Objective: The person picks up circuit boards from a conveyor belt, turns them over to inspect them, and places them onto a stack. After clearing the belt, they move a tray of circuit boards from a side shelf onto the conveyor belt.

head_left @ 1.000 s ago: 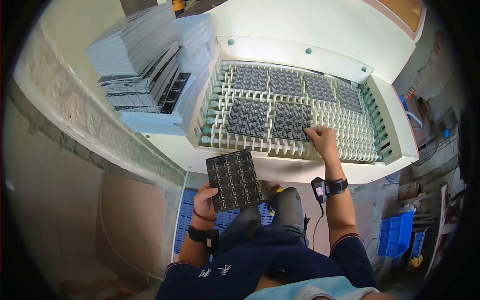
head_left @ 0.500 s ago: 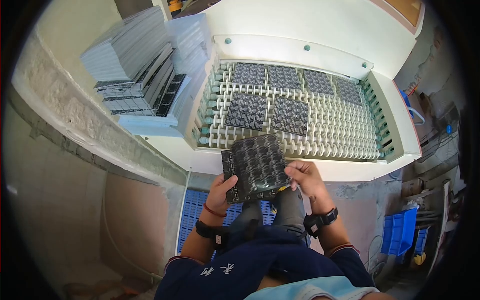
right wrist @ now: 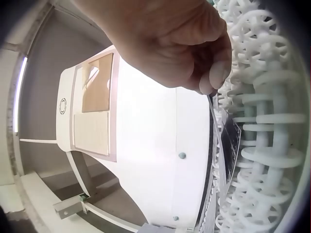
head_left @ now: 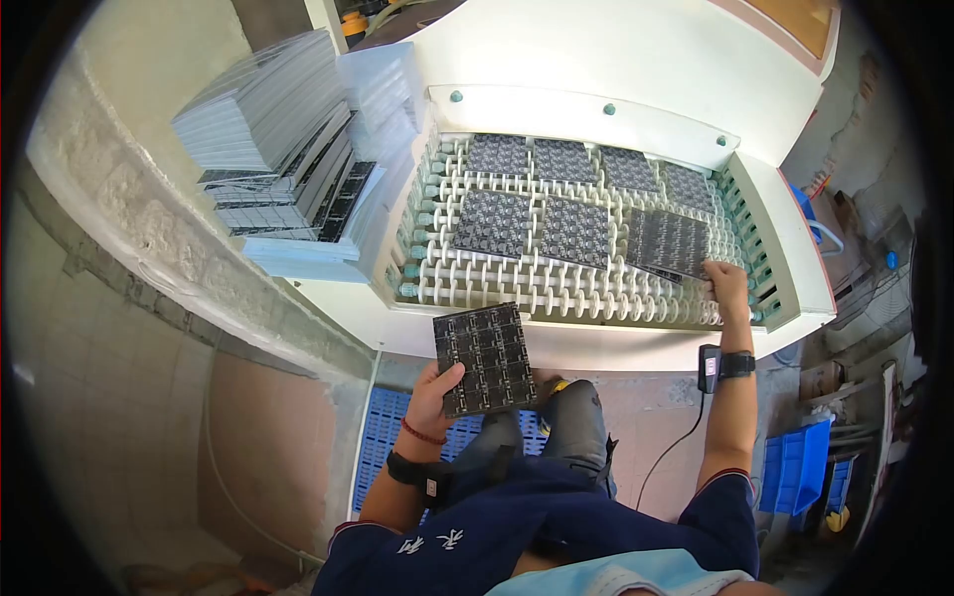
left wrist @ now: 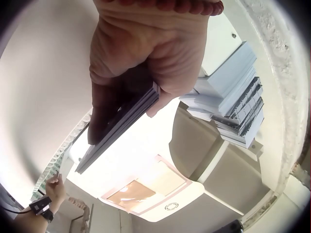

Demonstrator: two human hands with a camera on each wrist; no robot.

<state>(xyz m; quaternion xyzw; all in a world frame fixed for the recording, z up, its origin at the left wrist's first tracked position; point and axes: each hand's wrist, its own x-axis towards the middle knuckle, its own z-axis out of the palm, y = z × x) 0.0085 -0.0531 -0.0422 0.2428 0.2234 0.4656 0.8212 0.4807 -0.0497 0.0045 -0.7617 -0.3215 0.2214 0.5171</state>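
A stack of dark circuit board panels (head_left: 487, 360) is held by my left hand (head_left: 429, 399), thumb on top at the near left corner. The left wrist view shows the stack's layered edges (left wrist: 124, 127) between thumb and fingers. Out to the right, my right hand (head_left: 731, 290) pinches one circuit board panel (head_left: 670, 241) by its near right corner, low over the white roller conveyor (head_left: 527, 288). In the right wrist view the thumb and fingertip (right wrist: 217, 75) meet at the panel's corner, close to the roller wheels (right wrist: 272, 119).
Several more panels (head_left: 494, 223) lie flat on the rollers in two rows. A tall stack of boards and pale sheets (head_left: 263, 109) stands left of the conveyor. Blue bins (head_left: 795, 467) are on the floor at right, and a blue slatted mat (head_left: 383, 432) lies below.
The right hand let go of one panel on the rollers, came back to the stack, took another panel and carried it right to the front row. The left hand still holds the stack.
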